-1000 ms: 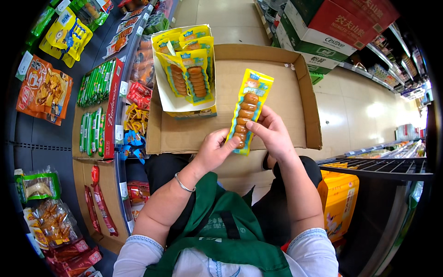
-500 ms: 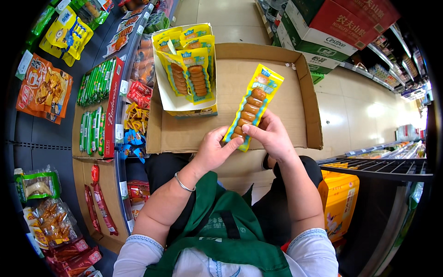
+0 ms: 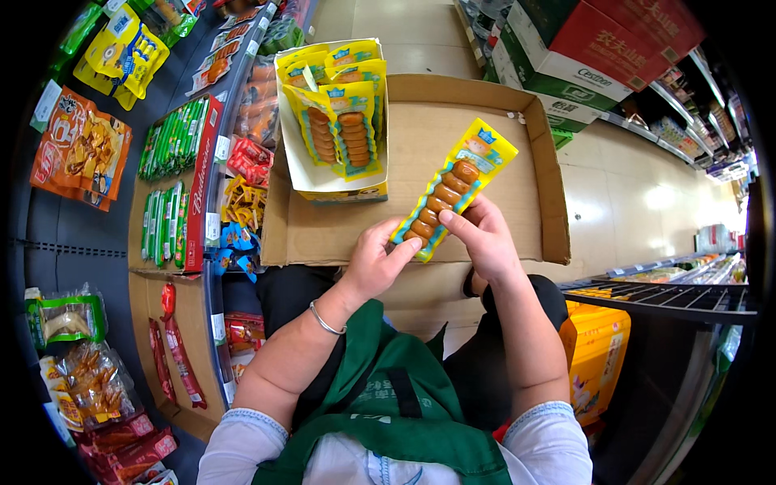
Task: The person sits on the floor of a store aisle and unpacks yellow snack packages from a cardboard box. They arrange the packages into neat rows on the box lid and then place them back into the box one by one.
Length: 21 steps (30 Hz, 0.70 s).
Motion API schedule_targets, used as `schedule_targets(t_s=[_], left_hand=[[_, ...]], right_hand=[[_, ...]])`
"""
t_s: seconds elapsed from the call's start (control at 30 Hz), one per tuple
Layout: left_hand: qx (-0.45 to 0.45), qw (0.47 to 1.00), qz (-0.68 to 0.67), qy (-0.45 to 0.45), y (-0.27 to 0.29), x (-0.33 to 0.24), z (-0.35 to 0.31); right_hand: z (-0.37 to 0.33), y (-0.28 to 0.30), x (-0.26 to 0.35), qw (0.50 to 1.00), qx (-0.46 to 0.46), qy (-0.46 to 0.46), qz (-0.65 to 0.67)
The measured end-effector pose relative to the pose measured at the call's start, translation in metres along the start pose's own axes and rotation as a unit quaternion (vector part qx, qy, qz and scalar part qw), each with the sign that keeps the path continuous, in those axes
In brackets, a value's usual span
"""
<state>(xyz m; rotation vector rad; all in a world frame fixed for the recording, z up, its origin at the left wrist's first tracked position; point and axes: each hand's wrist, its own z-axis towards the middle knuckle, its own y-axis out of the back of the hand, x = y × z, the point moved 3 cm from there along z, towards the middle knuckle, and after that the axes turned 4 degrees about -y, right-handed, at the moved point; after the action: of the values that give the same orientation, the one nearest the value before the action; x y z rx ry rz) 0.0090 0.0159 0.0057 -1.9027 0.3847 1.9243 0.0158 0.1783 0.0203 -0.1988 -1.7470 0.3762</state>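
Between my two hands is a yellow and blue snack packet (image 3: 446, 196) with a row of brown sausage-like pieces showing through its front. My left hand (image 3: 378, 259) pinches its lower left end, thumb on top. Higher up on the right edge, my right hand (image 3: 482, 237) grips it with the thumb across the front. The packet tilts, its top pointing up and right, over the near part of a shallow cardboard tray (image 3: 501, 214). Inside that tray at the far left stands an open white carton (image 3: 293, 153), holding several matching packets (image 3: 353, 129) upright.
Shelves on my left carry green-wrapped sticks in a red box (image 3: 196, 202), an orange snack bag (image 3: 81, 149) and red-wrapped sausages (image 3: 182, 360). Stacked drink cartons (image 3: 598, 48) stand far right. A black wire rack (image 3: 663, 293) and a yellow box (image 3: 596, 347) are on my near right.
The packet has tilted further to the right and its top has swung that way, still in both hands. The surroundings shift slightly to the right in view.
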Motion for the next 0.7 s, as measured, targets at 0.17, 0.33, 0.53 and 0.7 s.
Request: schedule_targets(t_s=[0.17,0.33,0.53,0.7], left_hand=[[-0.019,0.998,-0.004,0.053,0.003,0.01,-0.001],[-0.038,0.999,-0.01,0.015,0.002,0.008,0.0],[-0.028,0.999,0.019,0.005,0.001,-0.002,0.0],[-0.038,0.999,0.0,-0.013,0.002,0.004,0.0]], right_hand=[[-0.004,-0.009,0.003,0.999,0.017,0.035,-0.005],[-0.003,-0.011,0.001,0.999,0.018,0.048,-0.01],[-0.003,-0.011,0.003,0.999,0.014,0.034,0.004],[-0.003,-0.011,-0.001,0.999,0.033,0.021,-0.002]])
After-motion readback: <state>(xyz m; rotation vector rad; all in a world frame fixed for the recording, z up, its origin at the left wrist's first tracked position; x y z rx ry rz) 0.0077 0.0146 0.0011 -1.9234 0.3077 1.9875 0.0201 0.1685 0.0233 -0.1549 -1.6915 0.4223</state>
